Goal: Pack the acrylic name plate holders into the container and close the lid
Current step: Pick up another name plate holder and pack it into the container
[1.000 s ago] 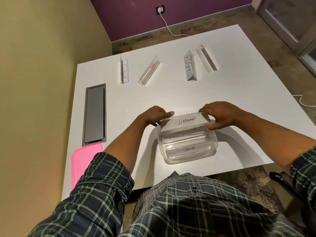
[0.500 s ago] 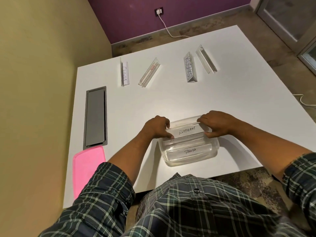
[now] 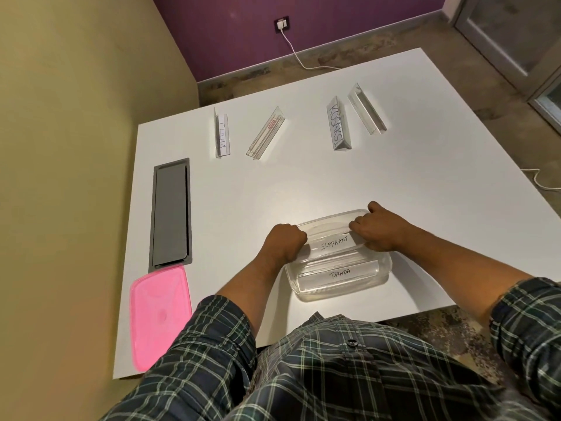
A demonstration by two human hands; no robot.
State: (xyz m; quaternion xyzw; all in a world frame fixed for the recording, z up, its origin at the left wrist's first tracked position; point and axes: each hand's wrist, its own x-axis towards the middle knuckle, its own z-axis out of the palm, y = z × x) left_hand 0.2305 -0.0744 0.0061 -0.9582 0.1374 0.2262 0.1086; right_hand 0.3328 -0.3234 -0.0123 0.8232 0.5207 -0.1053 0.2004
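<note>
Head view. A clear rectangular plastic container (image 3: 338, 270) sits on the white table (image 3: 394, 177), close to its near edge, and serves as the landmark here. Inside it, along the near wall, lies a clear acrylic name plate holder labelled PANDA (image 3: 338, 275). Above that, across the far half of the container, a second acrylic holder labelled ELEPHANT (image 3: 334, 245) is held at both ends. The left hand (image 3: 287, 241) has its fingers curled and clamped on the holder's left end; the right hand (image 3: 376, 230) has its fingers curled over the right end, with the thumb at the container's far right corner.

Beyond the container, well apart from it, four more holders wait: a white-card holder (image 3: 222, 134) far left, a clear holder with a red strip (image 3: 266, 132) beside it, a holder marked KOSAKSI (image 3: 338, 124), and an empty clear one (image 3: 366, 109) far right. The pink plastic lid (image 3: 159, 314) lies to the container's left, next to a grey cable hatch (image 3: 171, 212).

The risks, as I judge them: the ELEPHANT holder looks about as long as the container, so it may wedge tilted against the walls if pressed unevenly. If it rides high, four more pieces would stack above the rim and the lid would not seat. Pushing hard could also slide the light container off the near edge.
</note>
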